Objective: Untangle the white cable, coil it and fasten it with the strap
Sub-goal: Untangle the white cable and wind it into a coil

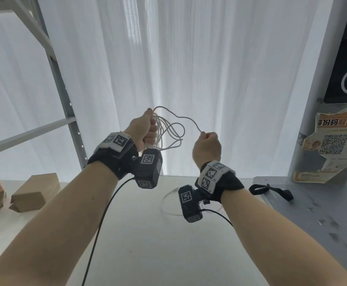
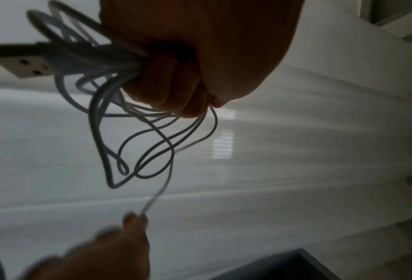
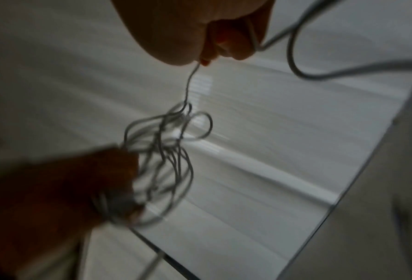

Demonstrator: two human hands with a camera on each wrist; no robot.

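Note:
Both hands are raised in front of the white curtain. My left hand (image 1: 146, 130) grips a bunch of loose loops of the white cable (image 1: 171, 133) in its fist. In the left wrist view the cable's USB plug (image 2: 20, 60) sticks out of the fist (image 2: 176, 85) beside the loops (image 2: 137, 144). A single strand runs from the bunch to my right hand (image 1: 206, 141), which pinches it (image 3: 190, 83) between thumb and fingers. More cable (image 3: 319, 73) trails out behind the right hand (image 3: 207, 45). The black strap (image 1: 271, 190) lies on the grey surface at the right.
A white table (image 1: 147, 234) lies below the hands, with cardboard boxes (image 1: 34, 193) at its left. A grey metal shelf frame (image 1: 65, 96) stands behind them. At the right is a grey surface (image 1: 323, 213) and a pillar with a torn poster (image 1: 329, 145). Black wrist-camera cables hang under both arms.

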